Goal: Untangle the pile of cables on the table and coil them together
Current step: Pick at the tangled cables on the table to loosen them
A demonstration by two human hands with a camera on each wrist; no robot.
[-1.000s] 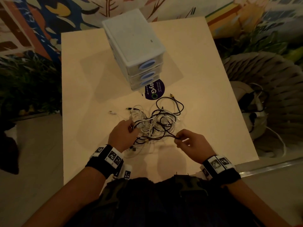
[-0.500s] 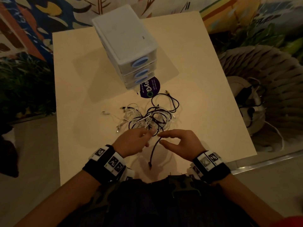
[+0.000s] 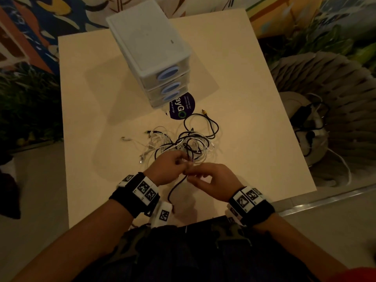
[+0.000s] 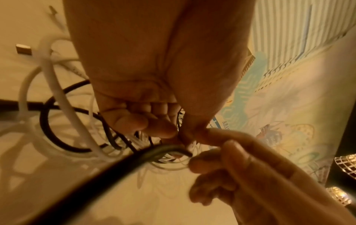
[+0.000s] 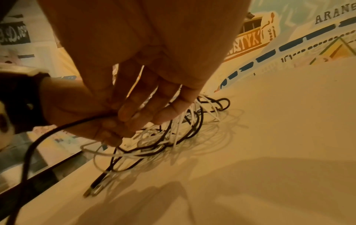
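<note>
The pile of cables [image 3: 183, 145] lies near the middle of the pale bench [image 3: 254, 129] — white and black strands looped through one another, just in front of a white three-drawer box [image 3: 150, 49] and a dark round sticker [image 3: 182, 107]. One black loop [image 3: 205, 125] swings out of the pile on the right and ends in a small yellow-tipped plug [image 3: 204, 112] close to the sticker. On the left a thin white lead trails away from the heap to a plug [image 3: 125, 138] lying by itself.

Both hands meet at the near edge of the pile. The left hand [image 3: 166, 169] has its fingers curled, and its thumb and fingertips pinch a black cable [image 3: 175, 187] where it leaves the tangle; the left wrist view shows that cable [image 4: 115, 166] bending under the pinch. The cable's free end hangs down toward the person's lap, its plug [image 3: 173, 208] just beside the left wristband. The right hand [image 3: 213, 182] touches the left at the pinch — its index finger and thumb reach in toward the same spot while its other fingers stay spread and relaxed. Whether the right hand really grips the cable I cannot tell.

In the right wrist view two plugs [image 5: 94, 190] rest side by side on the bench at the near rim of the pile.
</note>
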